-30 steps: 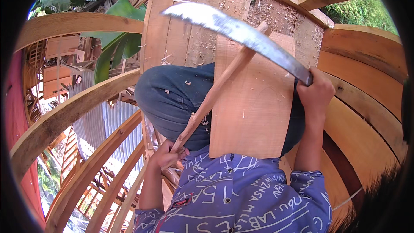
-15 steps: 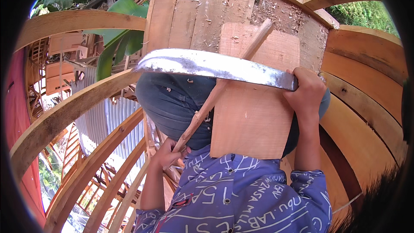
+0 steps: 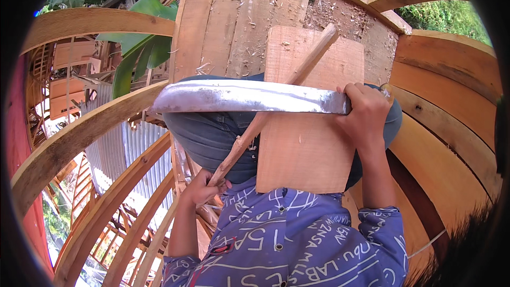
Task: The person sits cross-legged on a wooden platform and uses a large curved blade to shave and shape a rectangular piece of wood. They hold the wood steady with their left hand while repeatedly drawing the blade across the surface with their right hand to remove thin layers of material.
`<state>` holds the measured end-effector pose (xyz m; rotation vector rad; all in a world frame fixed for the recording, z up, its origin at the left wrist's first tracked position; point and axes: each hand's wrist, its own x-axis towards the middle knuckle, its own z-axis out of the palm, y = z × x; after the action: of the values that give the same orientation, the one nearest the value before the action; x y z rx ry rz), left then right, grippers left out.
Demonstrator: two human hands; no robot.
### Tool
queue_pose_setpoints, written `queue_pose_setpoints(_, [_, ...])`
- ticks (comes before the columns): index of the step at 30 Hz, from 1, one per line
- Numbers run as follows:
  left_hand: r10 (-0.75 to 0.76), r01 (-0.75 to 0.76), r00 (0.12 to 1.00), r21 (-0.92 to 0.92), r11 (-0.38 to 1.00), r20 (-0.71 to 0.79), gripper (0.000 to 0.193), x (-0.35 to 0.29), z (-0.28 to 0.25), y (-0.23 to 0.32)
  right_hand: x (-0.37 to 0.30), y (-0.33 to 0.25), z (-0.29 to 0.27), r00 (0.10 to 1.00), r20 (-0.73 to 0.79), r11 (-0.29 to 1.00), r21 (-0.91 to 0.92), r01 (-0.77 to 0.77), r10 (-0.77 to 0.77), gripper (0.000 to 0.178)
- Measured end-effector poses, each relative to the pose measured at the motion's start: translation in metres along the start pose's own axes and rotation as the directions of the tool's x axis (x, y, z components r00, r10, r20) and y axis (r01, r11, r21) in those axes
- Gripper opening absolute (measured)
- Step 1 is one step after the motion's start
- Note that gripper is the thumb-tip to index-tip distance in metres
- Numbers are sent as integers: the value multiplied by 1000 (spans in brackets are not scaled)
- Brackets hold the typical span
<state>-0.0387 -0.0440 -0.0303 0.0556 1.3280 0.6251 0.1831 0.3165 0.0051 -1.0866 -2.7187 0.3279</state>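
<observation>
Head view: the right hand (image 3: 366, 114) grips the handle of a machete (image 3: 249, 97), whose blade lies level across mid-frame with the tip pointing left. The left hand (image 3: 204, 187) clasps a stick (image 3: 276, 103) slanting to the upper right. The stick rests on a board (image 3: 311, 143) on the lap, and curved beams (image 3: 79, 133) ring the scene.

This is an outdoor woodworking site, likely a place for building wooden boats. Curved pale wooden ribs (image 3: 79, 133) rise around a platform of rough planks (image 3: 234, 26) covered with wood shavings. Beyond the ribs are green banana leaves (image 3: 133, 53), grey corrugated metal sheets (image 3: 114, 154) and grass (image 3: 446, 10).
</observation>
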Motion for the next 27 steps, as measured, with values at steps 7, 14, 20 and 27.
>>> queue_pose_setpoints(7, [-39, 35, 998, 86, 996, 44, 32, 2, -1, 9, 1, 51, -6, 938, -124, 920, -188, -343, 324, 10])
queue_pose_setpoints(14, [-13, 16, 1000, 127, 992, -26, 28, -3, 4, 10, -2, 14, -3, 994, -10, 992, -60, -108, 107, 13])
queue_pose_setpoints(20, [-20, 18, 1000, 86, 996, 15, 30, -1, 4, 18, 1, 41, 4, 971, -87, 964, -130, -231, 221, 15])
queue_pose_setpoints(27, [-13, 13, 1000, 11, 1000, -25, 25, 0, 1, 4, 1, 12, 0, 995, -16, 994, -52, -100, 99, 13])
